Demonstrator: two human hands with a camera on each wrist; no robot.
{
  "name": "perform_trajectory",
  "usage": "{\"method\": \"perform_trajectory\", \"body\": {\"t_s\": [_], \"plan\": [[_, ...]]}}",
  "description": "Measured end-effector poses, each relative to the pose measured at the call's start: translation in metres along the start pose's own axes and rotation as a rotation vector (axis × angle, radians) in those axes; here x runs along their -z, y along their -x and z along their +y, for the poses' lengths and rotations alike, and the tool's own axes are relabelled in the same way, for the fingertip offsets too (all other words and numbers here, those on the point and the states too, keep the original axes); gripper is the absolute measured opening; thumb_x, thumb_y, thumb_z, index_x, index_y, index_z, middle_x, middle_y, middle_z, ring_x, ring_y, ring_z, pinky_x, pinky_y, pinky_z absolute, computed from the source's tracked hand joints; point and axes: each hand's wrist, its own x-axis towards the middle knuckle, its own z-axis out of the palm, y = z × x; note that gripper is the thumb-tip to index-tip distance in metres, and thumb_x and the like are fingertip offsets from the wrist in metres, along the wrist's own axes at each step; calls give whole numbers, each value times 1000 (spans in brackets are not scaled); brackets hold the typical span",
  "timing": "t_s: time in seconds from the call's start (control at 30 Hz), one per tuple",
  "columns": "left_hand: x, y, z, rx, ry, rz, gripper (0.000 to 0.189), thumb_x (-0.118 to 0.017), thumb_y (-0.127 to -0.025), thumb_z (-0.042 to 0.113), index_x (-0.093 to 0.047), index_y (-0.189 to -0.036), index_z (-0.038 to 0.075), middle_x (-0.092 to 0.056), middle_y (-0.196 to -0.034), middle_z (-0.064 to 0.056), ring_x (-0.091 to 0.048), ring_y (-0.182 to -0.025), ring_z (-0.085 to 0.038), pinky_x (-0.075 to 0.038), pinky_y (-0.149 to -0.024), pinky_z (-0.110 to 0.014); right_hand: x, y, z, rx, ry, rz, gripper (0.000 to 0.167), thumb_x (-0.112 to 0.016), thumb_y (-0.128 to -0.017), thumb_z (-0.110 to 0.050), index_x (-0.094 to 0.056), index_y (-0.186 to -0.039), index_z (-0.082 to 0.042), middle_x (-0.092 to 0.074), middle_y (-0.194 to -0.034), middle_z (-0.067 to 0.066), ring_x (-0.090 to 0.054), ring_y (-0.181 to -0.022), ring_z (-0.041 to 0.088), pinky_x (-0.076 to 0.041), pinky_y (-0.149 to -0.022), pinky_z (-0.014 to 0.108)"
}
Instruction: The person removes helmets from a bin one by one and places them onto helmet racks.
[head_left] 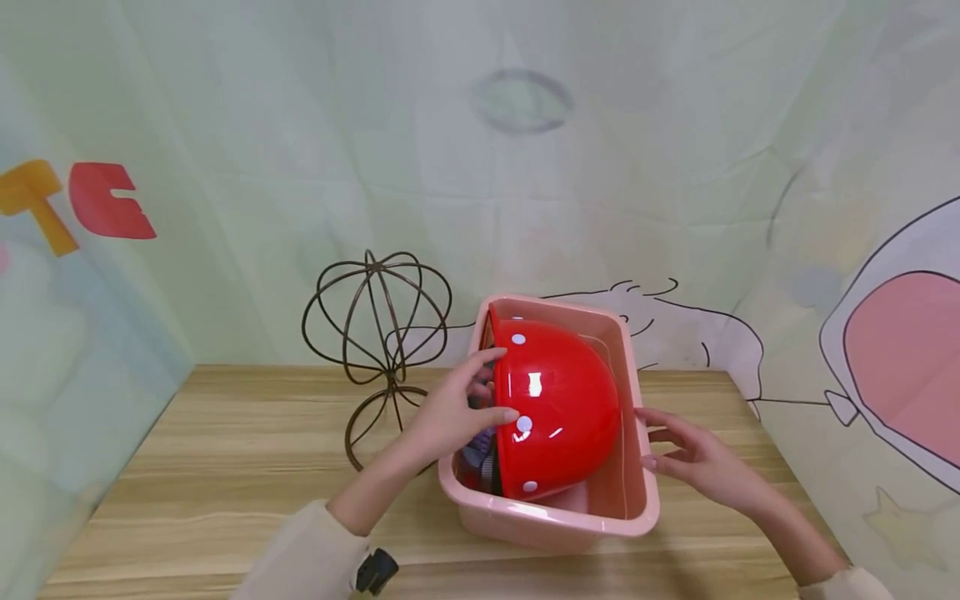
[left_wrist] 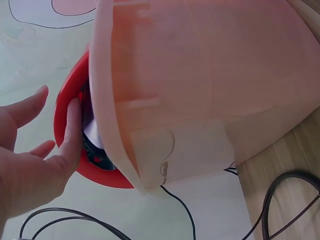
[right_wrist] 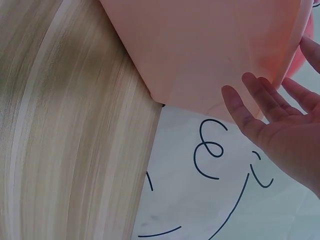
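A glossy red helmet (head_left: pixel 558 400) with white dots lies on its side inside a pink plastic bin (head_left: pixel 555 523), its opening facing left. Dark padding and straps show within that opening. My left hand (head_left: pixel 457 398) holds the helmet's rim, with the thumb over the outer shell and other fingers reaching inside. In the left wrist view one long finger lies against the inside of the red rim (left_wrist: pixel 62 100). On the bin's right side, my right hand (head_left: pixel 693 457) rests loosely extended fingers at the rim; the right wrist view shows them spread beside the bin wall (right_wrist: pixel 210 50).
A dark wire stand (head_left: pixel 390 371) with a globe-shaped top stands left of the bin, close to it. Both are on a wooden table (head_left: pixel 247 450). Behind hangs a pale printed cloth (head_left: pixel 420 167), which also covers the sides.
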Motion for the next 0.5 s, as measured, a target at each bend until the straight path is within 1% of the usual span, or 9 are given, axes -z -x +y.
{"method": "perform_trajectory", "body": {"t_s": [0.1, 0.27, 0.37, 0.5], "plan": [[-1, -1, 0, 15, -12, -4, 68, -73, -76, 6, -41, -135, 17, -51, -110, -7, -55, -92, -22, -55, -68, -36, -2, 0, -1, 17, 1, 5, 60, -64, -85, -12, -36, -138, -3, -38, -134, 23, -44, -111, 45, -54, -74, 33], [-2, -1, 1, 32, 12, -25, 66, -71, -77, 4, -42, -135, 15, -50, -112, -9, -60, -80, -18, -55, -64, -32, -3, 1, -2, 40, -5, 1, 59, -62, -86, -10, -35, -138, -1, -38, -134, 25, -44, -110, 48, -54, -74, 32], [-3, -1, 1, 35, 35, -42, 68, -71, -77, 4, -40, -136, 15, -49, -113, -11, -61, -75, -16, -55, -62, -31, -3, 1, -2, 39, -8, 0, 59, -62, -86, -10, -35, -138, 0, -37, -134, 25, -44, -110, 48, -54, -74, 33], [-3, -1, 1, 28, 46, -43, 71, -73, -76, 5, -37, -137, 17, -49, -114, -11, -62, -73, -16, -55, -61, -30, -2, 0, -1, 15, -9, 7, 59, -63, -86, -11, -36, -137, -2, -38, -134, 23, -43, -111, 47, -54, -74, 33]]}}
